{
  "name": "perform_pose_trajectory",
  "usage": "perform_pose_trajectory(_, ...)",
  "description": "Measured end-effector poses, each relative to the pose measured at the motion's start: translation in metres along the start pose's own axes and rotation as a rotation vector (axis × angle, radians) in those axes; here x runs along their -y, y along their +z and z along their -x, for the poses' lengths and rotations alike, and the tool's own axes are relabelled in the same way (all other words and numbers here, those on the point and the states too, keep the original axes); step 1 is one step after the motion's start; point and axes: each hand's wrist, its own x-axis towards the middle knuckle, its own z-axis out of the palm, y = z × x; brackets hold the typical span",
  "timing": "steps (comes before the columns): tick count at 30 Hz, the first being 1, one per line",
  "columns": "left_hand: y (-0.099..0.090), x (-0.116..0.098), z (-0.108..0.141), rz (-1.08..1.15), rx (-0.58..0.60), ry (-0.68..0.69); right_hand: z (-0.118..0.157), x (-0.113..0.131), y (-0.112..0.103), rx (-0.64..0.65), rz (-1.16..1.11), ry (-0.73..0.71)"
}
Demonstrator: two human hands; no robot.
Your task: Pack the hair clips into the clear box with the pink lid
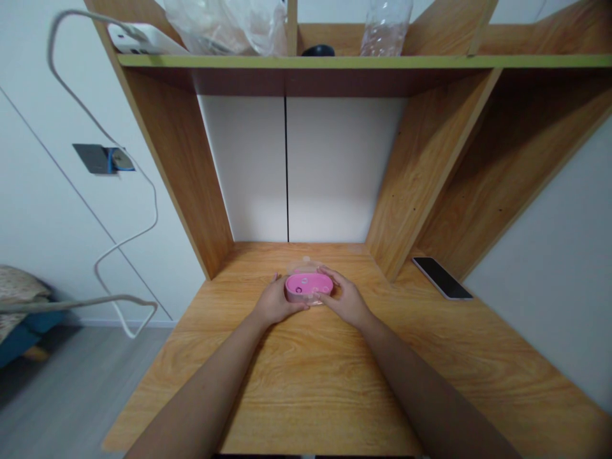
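Observation:
A pink oval box (310,281) with small round marks and a pale mark on its top lies on the wooden desk, between my two hands. My left hand (277,303) grips its left end, the thumb along the near side. At the right end, my right hand (349,299) is closed on the box with thumb in front and fingers behind. Clear plastic (306,262) shows behind the box and a little at its front edge; whether it is a wrapper or a cover I cannot tell.
A dark-screened phone (442,278) lies on the desk (329,382) at the right. Wooden uprights (421,159) carry a shelf (306,62) with a clear bottle (386,29), plastic bags (234,25) and a white power strip (143,39). Its white cable (155,197) hangs at the left.

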Motion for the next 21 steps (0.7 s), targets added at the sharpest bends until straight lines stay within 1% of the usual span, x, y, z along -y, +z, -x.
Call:
perform_pose_trajectory(4,0.0051,0.0063,-0.0001,0.019,-0.044,0.012,0.0001,0.0022,0.0000,-0.015,0.007,-0.002)
perform_pose_trajectory(7,0.0055,0.0072,0.0007,0.030,-0.068,0.000,0.0008,0.0034,-0.0001,-0.021,0.018,-0.001)
perform_pose_trajectory(15,0.0024,0.0004,0.0032,0.074,-0.084,-0.005,0.0010,0.0009,0.0008,-0.028,0.042,-0.011)
perform_pose_trajectory(21,0.0041,0.0021,0.0029,0.075,-0.083,-0.007,0.0014,-0.0002,0.0008,-0.028,0.053,-0.018)
